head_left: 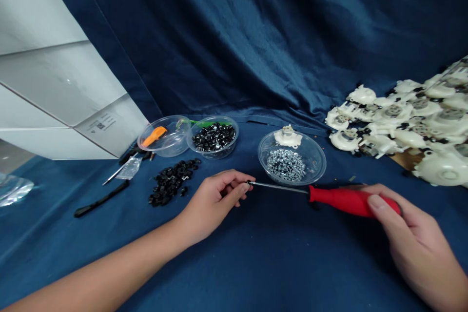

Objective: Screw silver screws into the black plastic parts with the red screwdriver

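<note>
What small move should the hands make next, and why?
Probably a slight turn of the red screwdriver by the right hand, with the left hand held steady: the screwdriver's far end appears to meet the small dark piece that the left hand pinches, though contact is too small to confirm.

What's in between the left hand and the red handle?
In the head view, a thin metal screwdriver shaft runs from the left hand to the red handle.
</note>
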A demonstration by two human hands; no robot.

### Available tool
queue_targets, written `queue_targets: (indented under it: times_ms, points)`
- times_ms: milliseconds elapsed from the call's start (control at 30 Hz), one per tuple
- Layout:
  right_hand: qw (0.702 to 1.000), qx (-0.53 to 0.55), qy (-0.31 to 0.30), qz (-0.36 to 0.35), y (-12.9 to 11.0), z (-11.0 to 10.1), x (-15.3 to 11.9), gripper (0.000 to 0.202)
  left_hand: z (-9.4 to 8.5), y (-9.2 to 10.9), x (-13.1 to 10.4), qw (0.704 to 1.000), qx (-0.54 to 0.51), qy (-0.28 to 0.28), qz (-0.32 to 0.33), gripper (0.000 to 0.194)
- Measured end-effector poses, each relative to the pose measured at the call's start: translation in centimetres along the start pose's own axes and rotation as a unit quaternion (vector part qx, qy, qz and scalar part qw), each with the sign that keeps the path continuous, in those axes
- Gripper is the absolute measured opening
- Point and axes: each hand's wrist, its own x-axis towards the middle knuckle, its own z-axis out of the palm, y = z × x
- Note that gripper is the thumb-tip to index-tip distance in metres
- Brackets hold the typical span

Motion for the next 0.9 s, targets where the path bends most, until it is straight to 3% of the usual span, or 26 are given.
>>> queue_targets:
  times_ms: [167,400,633,900]
  points:
    - [0.995,0.094,0.009,0.021,-0.8,0.6,-0.3,0.040,0.0,0.0,-0.1,1.000,0.016,-0.006,-0.001,0.029]
    - [1.000,-0.021,0.011,-0.008,-0.6,-0.3,-0.4,0.035,0.0,0.2,0.0,1.000,0.022,-0.007,0.008,0.029]
    - [0.991,0.132,0.030,0.018,-1.9,1.0,-0.8,0.037,0.0,0.1,-0.1,0.999,0.037,-0.010,0.018,0.027]
    - [0.999,-0.051,0.009,0.000,-0.2,-0.8,-0.2,0.043,0.0,0.0,0.0,1.000,0.018,-0.007,0.009,0.029]
